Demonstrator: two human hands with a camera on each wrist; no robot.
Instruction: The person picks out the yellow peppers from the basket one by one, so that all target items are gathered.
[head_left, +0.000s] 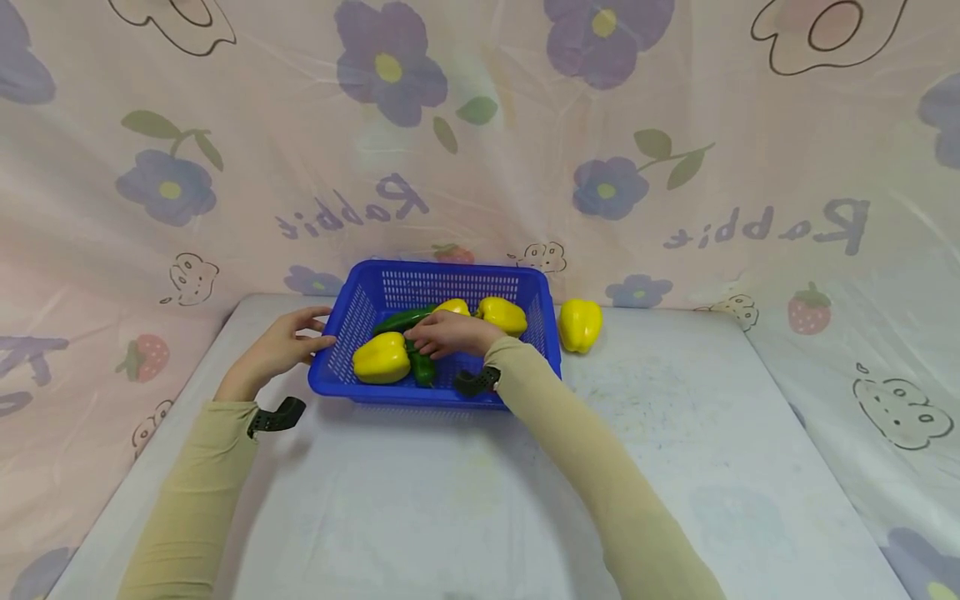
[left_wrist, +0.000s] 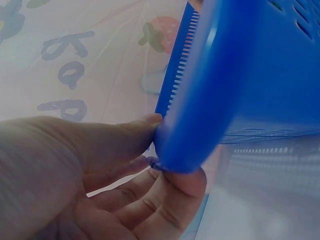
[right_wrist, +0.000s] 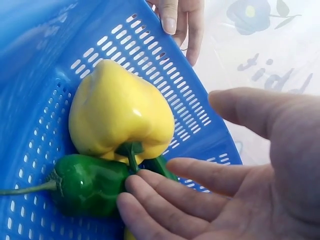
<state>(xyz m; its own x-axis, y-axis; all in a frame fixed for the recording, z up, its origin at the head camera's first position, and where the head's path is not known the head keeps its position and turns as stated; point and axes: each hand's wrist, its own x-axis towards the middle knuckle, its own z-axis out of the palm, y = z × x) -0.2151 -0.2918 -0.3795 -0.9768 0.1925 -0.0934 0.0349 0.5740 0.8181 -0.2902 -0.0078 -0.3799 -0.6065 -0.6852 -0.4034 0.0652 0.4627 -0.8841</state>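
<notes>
My left hand (head_left: 281, 346) holds the left rim of a blue plastic basket (head_left: 435, 398); in the left wrist view, the thumb lies on the rim and fingers curl beneath it. Inside the basket is my right hand (head_left: 455, 332), with thumb spread and fingers extended. In the right wrist view, its fingertips are at the stem of a yellow bell pepper (right_wrist: 120, 110) and beside a green pepper (right_wrist: 90, 185); contact is unclear. Another long green pepper (head_left: 401, 320) lies behind. Two more yellow bell peppers (head_left: 504, 316) sit toward the back, one partly hidden by the right hand.
One yellow bell pepper (head_left: 580, 325) stands outside the basket, close to its right side. The basket sits toward the back of a white-covered table (head_left: 420, 500). A flowered curtain (head_left: 480, 167) hangs behind and along both sides.
</notes>
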